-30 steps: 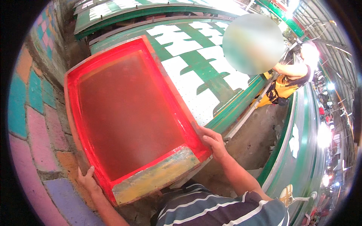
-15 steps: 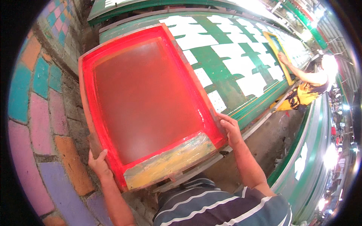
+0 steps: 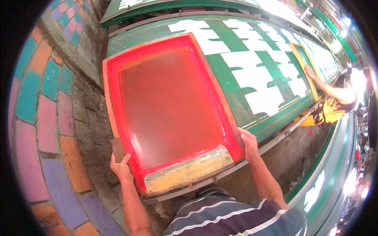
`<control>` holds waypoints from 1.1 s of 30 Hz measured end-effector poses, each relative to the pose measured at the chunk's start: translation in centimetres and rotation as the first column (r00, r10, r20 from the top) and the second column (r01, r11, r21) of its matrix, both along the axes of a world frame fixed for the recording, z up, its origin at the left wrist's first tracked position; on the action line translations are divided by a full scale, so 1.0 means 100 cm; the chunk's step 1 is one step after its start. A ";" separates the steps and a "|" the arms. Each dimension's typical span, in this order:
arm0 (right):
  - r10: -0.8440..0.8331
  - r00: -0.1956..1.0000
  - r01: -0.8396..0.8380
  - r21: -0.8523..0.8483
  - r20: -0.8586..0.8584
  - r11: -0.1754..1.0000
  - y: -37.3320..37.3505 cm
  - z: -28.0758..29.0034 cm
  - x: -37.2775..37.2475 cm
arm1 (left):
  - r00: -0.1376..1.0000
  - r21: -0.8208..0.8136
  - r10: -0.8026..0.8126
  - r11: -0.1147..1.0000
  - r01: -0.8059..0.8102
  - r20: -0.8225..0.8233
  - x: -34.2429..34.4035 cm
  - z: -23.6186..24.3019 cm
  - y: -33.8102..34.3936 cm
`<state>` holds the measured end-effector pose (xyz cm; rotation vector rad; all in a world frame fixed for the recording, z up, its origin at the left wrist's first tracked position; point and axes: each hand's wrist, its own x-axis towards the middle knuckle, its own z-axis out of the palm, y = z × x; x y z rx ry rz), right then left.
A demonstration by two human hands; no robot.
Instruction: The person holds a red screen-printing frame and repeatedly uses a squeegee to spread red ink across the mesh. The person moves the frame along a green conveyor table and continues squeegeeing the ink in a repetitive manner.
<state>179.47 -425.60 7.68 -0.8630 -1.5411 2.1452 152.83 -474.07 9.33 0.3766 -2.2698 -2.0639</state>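
A large screen-printing frame point(image 3: 169, 110) with red-smeared borders and a dark reddish mesh lies tilted in front of me, over the near end of a long green table point(image 3: 220, 74). Yellowish tape point(image 3: 189, 169) covers its near side. My left hand point(image 3: 122, 167) grips the near part of its left edge, thumb on top. Beside that thumb is a flat brown piece point(image 3: 117, 149); whether it belongs to the frame I cannot tell. My right hand point(image 3: 249, 145) closes on the right edge near the corner. The fingers beneath are partly hidden.
White cut fabric pieces point(image 3: 258, 86) lie in rows on the table. Farther right, a co-worker point(image 3: 330, 98) handles a yellow frame point(image 3: 303, 67). A painted block wall point(image 3: 49, 129) runs along my left, and another green table point(image 3: 315, 188) stands at the right.
The red frame has come down closer to the tabletop, with both hands still on it. The whole view has shifted, so the surroundings sit farther right. The co-worker's yellow frame looks much the same.
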 end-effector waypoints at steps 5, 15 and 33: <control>-0.010 1.000 0.011 0.095 -0.008 0.995 0.018 -0.008 0.008 | 0.998 0.081 -0.057 0.995 0.056 0.019 0.012 0.001 0.016; 0.011 0.999 -0.010 0.019 -0.039 1.000 0.046 -0.005 0.017 | 0.998 0.064 -0.057 0.996 0.057 -0.012 0.024 0.003 0.042; 0.363 0.877 -0.398 0.900 0.316 0.178 -0.008 0.079 0.016 | 0.998 -0.056 -0.061 0.997 0.062 0.019 0.025 -0.017 0.072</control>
